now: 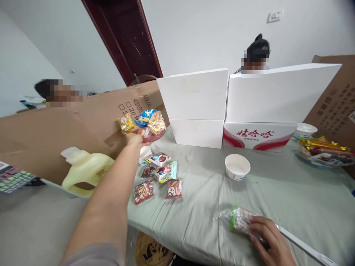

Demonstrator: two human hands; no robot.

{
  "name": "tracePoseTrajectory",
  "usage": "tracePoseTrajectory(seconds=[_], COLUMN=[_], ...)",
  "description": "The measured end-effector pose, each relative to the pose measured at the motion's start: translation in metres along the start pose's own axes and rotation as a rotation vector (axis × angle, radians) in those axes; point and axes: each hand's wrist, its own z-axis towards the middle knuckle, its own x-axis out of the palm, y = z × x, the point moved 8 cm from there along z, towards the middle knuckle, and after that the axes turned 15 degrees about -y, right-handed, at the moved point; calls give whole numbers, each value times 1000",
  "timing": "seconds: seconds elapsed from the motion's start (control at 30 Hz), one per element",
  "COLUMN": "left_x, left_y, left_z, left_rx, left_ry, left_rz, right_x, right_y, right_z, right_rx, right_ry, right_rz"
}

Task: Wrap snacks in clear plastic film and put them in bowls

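The left hand [135, 139] is at 9 o'clock, by one pink dish [158, 137] of snack packs [157, 123]; I can't tell if its grip is apart or together. The right hand [269, 236] squeezes one clear bag [240, 220] at 5 o'clock. Three white bowls [237, 168] sit on the tabletop [202, 199].

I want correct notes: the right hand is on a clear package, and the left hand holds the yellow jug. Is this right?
Not quite: in the head view, the left hand is at the reddish plate of snacks, not on the jug; the right hand is on the package.
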Motion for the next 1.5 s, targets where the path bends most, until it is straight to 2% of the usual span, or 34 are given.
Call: tracePoseTrajectory(seconds=[0.13, 0.2, 0.27, 0.33, 0.43, 0.53, 0.57, 0.63, 0.83, 0.93, 1.0, 1.07, 1.13, 1.17, 1.2, 1.23, 1.27, 1.33, 1.4, 1.5], left_x=[-15, -13, -7, 2, 17, 31, 35, 41, 43, 28, 10, -12, -31, -31, -23, -10, 5, 30, 43, 44], left_y=[17, 20, 22, 23, 29, 39, 43, 52, 65, 65, 60, 41, 2, -17, -32, -40, -44, -46, -49, -53], left_z=[-41, -71, -107, -147, -210, -263, -276, -293, -301, -288, -269, -244, -230, -234, -242, -253, -264, -281, -289, -288], left_rx=[-228, -281, -313, -335, -354, -361, -359, -354, -275, -187, -121, 66, 434, 612, 756, 843, 890, 927, 972, 1047], left_ry=[103, 189, 290, 400, 552, 666, 689, 708, 765, 780, 721, 549, 337, 316, 363, 478, 608, 775, 800, 743], left_rz=[-173, -246, -301, -338, -359, -334, -320, -281, -133, -77, -51, -23, 35, 77, 134, 202, 275, 388, 410, 344], right_x=[-18, -24, -18, 0, 48, 99, 111, 128, 151, 156, 157, 157, 159, 160, 161, 162, 164, 166, 167, 166], right_y=[-5, -1, 6, 11, 8, -2, -6, -12, -23, -25, -27, -29, -30, -29, -28, -27, -26, -22, -18, -11], right_z=[6, 21, 45, 73, 106, 115, 115, 114, 97, 94, 95, 96, 98, 99, 100, 101, 101, 104, 107, 115], right_rx=[210, 268, 330, 452, 779, 1171, 1253, 1321, 1355, 1347, 1338, 1332, 1328, 1327, 1326, 1326, 1325, 1320, 1307, 1264], right_ry=[-18, -11, 49, 103, 179, 239, 251, 251, 236, 273, 306, 337, 359, 368, 376, 382, 386, 389, 387, 376], right_rz=[49, 131, 277, 440, 661, 830, 855, 864, 888, 927, 941, 944, 939, 935, 930, 926, 924, 932, 951, 984])
